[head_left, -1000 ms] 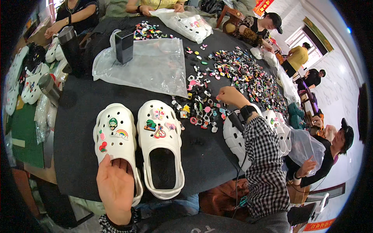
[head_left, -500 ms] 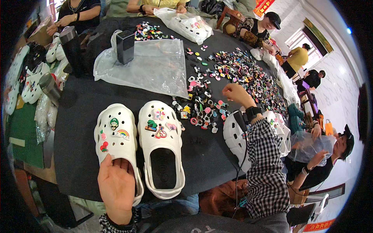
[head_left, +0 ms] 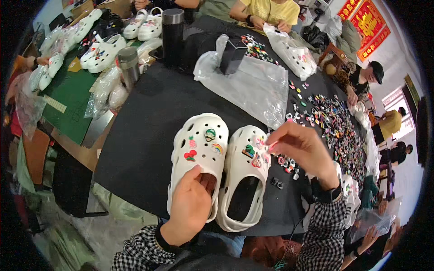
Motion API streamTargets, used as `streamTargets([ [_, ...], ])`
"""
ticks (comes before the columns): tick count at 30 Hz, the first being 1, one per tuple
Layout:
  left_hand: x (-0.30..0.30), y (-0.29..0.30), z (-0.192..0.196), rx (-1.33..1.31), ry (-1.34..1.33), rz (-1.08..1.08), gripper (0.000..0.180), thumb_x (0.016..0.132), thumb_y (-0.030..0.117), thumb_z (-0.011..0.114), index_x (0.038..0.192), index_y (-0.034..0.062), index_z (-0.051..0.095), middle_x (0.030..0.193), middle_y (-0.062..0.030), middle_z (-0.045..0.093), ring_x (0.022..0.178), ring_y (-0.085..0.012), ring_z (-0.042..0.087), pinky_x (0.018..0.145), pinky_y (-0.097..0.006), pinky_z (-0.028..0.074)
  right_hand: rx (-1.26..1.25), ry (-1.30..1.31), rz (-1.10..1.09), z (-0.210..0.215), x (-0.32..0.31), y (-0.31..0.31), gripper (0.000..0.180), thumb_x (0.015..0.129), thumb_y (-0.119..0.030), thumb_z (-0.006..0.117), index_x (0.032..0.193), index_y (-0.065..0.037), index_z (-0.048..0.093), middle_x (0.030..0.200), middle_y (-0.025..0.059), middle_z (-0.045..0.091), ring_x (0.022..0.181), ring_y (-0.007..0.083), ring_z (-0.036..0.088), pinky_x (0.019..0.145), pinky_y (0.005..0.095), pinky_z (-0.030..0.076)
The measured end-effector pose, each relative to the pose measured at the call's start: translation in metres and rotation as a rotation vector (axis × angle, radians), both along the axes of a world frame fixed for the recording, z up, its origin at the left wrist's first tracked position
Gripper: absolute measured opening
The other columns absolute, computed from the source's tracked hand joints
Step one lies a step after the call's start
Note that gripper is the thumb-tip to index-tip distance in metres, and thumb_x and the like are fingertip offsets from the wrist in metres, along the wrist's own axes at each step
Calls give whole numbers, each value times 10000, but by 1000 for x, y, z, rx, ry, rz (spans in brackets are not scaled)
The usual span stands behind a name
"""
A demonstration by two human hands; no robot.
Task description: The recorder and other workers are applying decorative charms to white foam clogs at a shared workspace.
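Two white clogs stand side by side on the black table, toes pointing away from me. The left clog (head_left: 202, 131) carries a green-capped figure, a rainbow, a pineapple and a red cherry charm. On the right clog (head_left: 235, 180) sit a palm tree charm and several pink and red ones. My left hand (head_left: 187, 210) grips the left clog, fingers inside the opening and thumb on its rim. Above the right clog's upper, my right hand (head_left: 307, 151) is closed in a pinch on what looks like a small pale shoe charm, mostly hidden by the fingertips.
A pile of loose charms (head_left: 337, 131) spreads along the right. Beyond the clogs lie a clear plastic bag (head_left: 257, 86) and a dark box (head_left: 233, 56). A black tumbler (head_left: 173, 36) and a steel cup (head_left: 129, 67) stand left. Other people work around the table; more clogs (head_left: 103, 54) lie left.
My right hand has come from beside the charm pile to the right clog's upper. My left hand still holds the left clog. The whole view has swung leftward.
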State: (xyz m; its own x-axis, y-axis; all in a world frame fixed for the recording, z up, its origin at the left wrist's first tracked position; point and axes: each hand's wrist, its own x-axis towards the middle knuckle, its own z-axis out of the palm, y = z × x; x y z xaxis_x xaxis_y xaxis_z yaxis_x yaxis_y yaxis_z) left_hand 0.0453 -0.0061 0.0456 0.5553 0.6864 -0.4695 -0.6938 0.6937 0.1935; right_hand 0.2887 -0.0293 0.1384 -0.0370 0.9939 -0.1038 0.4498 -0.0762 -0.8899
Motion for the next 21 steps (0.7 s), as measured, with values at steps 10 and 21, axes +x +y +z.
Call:
streamTargets([
  [10, 5, -2, -2, 17, -27, 19, 349, 941, 146, 502, 1276, 68, 446, 1181, -52, 541, 1058, -183, 507, 971, -352, 371, 200, -155, 304, -37, -70, 51, 120, 823, -15, 624, 942, -5, 618, 859, 143, 625, 778, 234, 639, 686, 316, 495],
  [21, 3, -2, -7, -13, -73, 42, 316, 947, 140, 508, 1251, 61, 472, 1135, -45, 566, 1024, -173, 523, 933, -352, 391, 226, -223, 273, -50, -85, 66, 105, 790, -34, 611, 890, -2, 610, 850, 153, 615, 770, 326, 617, 687, 371, 495],
])
